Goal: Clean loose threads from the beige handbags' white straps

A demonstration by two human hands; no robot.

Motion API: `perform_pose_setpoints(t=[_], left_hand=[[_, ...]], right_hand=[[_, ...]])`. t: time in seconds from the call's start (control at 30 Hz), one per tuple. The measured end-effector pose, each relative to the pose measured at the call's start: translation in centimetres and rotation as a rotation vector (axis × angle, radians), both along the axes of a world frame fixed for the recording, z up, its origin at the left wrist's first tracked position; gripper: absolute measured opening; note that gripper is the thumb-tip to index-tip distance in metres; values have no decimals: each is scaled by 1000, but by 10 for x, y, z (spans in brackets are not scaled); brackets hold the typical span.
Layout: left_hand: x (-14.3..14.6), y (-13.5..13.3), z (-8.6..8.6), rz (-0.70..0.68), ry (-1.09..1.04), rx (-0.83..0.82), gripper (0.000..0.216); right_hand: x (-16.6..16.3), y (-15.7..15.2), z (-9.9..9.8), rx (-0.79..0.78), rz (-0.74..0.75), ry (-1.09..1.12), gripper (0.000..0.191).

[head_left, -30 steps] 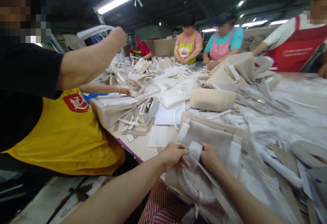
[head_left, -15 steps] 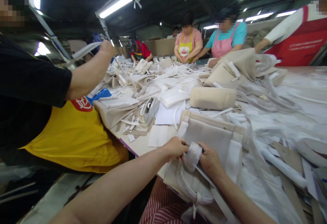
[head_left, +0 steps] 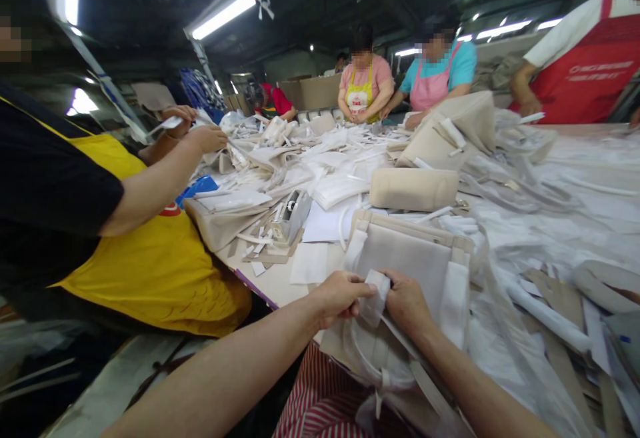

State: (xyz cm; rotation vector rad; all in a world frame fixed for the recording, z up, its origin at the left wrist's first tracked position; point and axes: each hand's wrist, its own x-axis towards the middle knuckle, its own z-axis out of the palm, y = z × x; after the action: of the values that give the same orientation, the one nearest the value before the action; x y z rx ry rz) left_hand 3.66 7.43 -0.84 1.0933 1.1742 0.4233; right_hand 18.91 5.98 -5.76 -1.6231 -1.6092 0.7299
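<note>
My left hand (head_left: 343, 297) pinches the left side of a piece of translucent white wrapping (head_left: 374, 301). The wrapping goes around part of a light beige strap (head_left: 425, 385). Closed on the strap and the wrapping's right side is my right hand (head_left: 407, 299). Both hands are over a beige bag (head_left: 407, 261), which lies at the table's edge and hangs partly toward my lap. White padding sheets cover its front. What is inside the wrapping is hidden.
A tape dispenser (head_left: 291, 217) and white sheets (head_left: 309, 263) lie left of the bag. Beyond it sits a beige padded piece (head_left: 414, 189). Wrapping and straps (head_left: 510, 305) crowd the right. A co-worker in a yellow apron (head_left: 165, 271) stands close on my left.
My left thumb now lies across the wrapping, which looks flatter. The left co-worker's raised arm has come down to the pile. The right co-worker's hand has moved off the large bag.
</note>
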Motion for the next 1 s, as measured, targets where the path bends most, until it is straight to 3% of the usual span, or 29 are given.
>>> perform_pose_setpoints(t=[0.4, 0.53, 0.7, 0.8, 1.0], left_hand=[[11, -3, -21, -28, -11, -7, 27], [12, -1, -28, -30, -5, 41, 25], [10, 0, -33, 2, 46, 88, 30], [9, 1, -33, 17, 57, 89, 33], [10, 5, -17, -61, 98, 19, 22]], right_hand=[[-1, 12, -19, -201, -123, 60, 36], [1, 14, -19, -252, -70, 35, 39], [14, 14, -4, -234, 38, -85, 34], [17, 11, 1, -184, 21, -159, 37], [4, 8, 1, -180, -50, -230, 22]])
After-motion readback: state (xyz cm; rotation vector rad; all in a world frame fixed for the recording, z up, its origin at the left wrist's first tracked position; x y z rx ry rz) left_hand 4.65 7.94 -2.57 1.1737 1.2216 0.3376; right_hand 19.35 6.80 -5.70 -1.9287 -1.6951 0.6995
